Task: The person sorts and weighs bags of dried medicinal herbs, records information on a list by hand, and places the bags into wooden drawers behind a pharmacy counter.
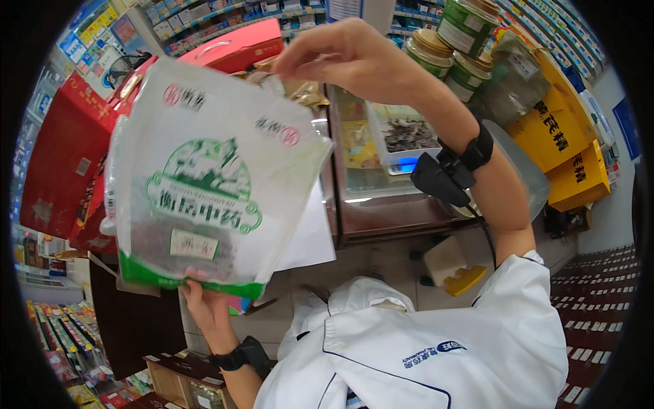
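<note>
A large white, translucent plastic bag (204, 168) with green print and a green band hangs tilted before me. My left hand (207, 307) grips its green-banded edge from below. A dark mass shows through the bag near a small printed label (194, 244). My right hand (337, 56) is raised beyond the bag's far edge, fingers bent and a little apart, with nothing visible between them. To the right, a white plastic tub (378, 130) holds dark dried pieces (409, 135). It rests on a scale with a lit blue display (407, 165), partly behind my right forearm.
Red boxes (61, 158) stand at the left, and a pink-red carton (240, 48) lies behind the bag. Green-labelled jars (462, 76) are stacked right of the glass-topped counter (368, 185). Yellow boxes (557, 128) sit farther right. A stool (444, 260) is below the counter.
</note>
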Tool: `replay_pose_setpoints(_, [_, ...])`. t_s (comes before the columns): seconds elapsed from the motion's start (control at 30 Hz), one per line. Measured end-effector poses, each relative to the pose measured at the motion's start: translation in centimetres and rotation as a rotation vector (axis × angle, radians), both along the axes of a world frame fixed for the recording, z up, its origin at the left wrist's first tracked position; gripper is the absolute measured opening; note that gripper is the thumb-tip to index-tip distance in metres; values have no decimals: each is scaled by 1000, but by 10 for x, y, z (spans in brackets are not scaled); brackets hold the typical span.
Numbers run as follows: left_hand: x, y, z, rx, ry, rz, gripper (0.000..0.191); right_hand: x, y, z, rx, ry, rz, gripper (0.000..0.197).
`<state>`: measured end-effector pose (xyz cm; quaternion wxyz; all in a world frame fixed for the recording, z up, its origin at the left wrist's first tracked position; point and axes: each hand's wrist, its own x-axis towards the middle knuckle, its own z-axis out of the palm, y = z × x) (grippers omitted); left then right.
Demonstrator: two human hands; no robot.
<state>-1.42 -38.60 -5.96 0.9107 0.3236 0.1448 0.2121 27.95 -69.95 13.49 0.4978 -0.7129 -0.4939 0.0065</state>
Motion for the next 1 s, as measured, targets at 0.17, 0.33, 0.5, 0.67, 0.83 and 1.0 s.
replay_pose_setpoints(0.17, [-74,101,-16,-31,-166,32,28,9,56,-96,-207,41,-250,14])
replay_pose_setpoints(0.33, [-100,131,16,-227,-289,17,25,-2,134,-199,-532,102,-525,20])
replay_pose_setpoints(0.5, [-112,132,35,-213,-203,144,26,3,142,-225,-474,125,-541,19])
replay_pose_setpoints(0.67, [-127,145,18,-293,-268,131,26,-23,69,-187,364,907,-310,32])
replay_pose_setpoints(0.83, [-96,128,20,-161,-64,255,28,-72,41,-199,521,906,-382,29])
replay_pose_setpoints(1.0, [-68,117,8,-167,-264,7,30,-76,49,-228,499,922,-564,31])
